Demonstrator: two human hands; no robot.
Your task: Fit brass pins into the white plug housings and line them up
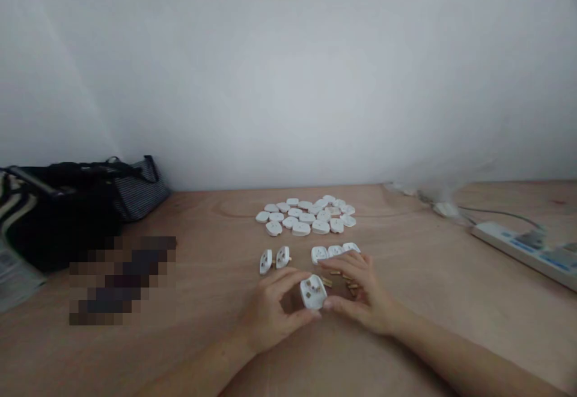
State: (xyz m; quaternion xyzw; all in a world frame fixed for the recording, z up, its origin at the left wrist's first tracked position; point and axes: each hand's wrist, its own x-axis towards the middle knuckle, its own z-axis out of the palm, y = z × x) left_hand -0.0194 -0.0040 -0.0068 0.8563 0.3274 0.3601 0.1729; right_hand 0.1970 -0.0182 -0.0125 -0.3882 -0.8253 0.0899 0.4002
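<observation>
Being held over the bench [207,246]: a plug [314,299].
Two plugs [265,262] are stood on edge; the held one, before clustered white pieces [301,229], is pinched by the left hand [274,308]; brass pins [353,289] are overhung by the right hand [375,298], fingers parted, thumb at the plug's edge; a power strip [509,242] is laid far right.

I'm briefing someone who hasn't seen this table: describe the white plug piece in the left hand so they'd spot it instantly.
On the brown table, find the big cluster of white pieces, then come forward to the left hand. The white plug piece is pinched between that hand's thumb and fingers. Unlike its neighbours, which rest on the table, it is held.
</observation>
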